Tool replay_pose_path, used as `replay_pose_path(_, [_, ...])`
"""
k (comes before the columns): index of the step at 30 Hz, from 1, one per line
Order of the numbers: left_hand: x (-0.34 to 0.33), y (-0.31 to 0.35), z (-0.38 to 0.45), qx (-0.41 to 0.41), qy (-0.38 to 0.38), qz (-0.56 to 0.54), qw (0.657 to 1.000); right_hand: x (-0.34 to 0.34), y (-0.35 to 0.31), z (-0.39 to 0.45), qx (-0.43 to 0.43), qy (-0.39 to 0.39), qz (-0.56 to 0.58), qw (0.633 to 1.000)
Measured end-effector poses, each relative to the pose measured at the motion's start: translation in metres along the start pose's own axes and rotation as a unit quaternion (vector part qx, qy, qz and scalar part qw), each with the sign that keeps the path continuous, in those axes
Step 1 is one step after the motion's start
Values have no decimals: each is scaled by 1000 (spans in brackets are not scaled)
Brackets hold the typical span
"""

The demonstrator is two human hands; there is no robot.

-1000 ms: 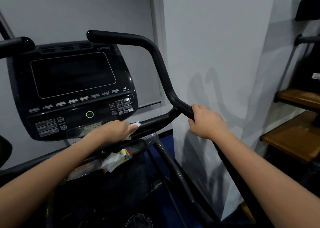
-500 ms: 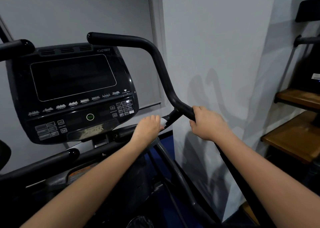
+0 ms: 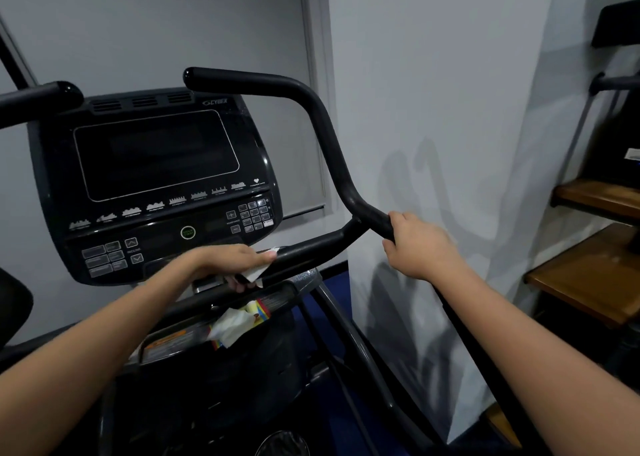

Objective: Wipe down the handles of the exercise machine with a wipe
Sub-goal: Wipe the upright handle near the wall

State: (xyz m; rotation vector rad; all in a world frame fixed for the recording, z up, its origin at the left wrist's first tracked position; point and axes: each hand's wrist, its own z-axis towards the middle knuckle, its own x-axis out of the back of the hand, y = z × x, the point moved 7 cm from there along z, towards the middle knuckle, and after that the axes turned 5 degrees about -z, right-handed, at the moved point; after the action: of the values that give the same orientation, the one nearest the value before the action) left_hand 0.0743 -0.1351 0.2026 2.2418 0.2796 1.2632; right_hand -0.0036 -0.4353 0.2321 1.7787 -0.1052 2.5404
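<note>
Head view: the left hand grips the wipe around the lower crossbar, just below the console. The right hand clasps the curved right handle right of it. Wiping looks midway; upper grips seemingly remain.

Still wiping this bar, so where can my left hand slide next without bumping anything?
Bare bar runs from the wipe to the junction beside the right hand. Crowded below, where the tissue pack lies.
</note>
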Motion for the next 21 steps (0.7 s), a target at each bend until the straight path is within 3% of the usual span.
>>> replay_pose_path(3, [-4,6,15,40,-58,-44,997,-1,0,2,2,-2,-1,1000])
replay_pose_path(6, [-14,28,46,24,-38,-68,997,-2,0,4,5,-6,5,1000])
replay_pose_path(9, [-30,67,73,-56,59,99,992,-3,1,4,9,-8,9,1000])
replay_pose_path(11, [-38,87,77,-103,200,282,933,-2,1,4,9,-4,9,1000])
replay_pose_path(13, [-48,91,67,-154,302,378,862,-1,0,3,10,-1,8,1000])
replay_pose_path(16, [-55,69,50,-184,347,465,794,0,0,1,7,-1,14,1000])
replay_pose_path(18, [-49,50,30,-188,375,480,771,0,-1,0,7,1,14,1000])
replay_pose_path(21, [-36,23,-3,-196,391,472,765,1,0,-2,5,4,14,1000])
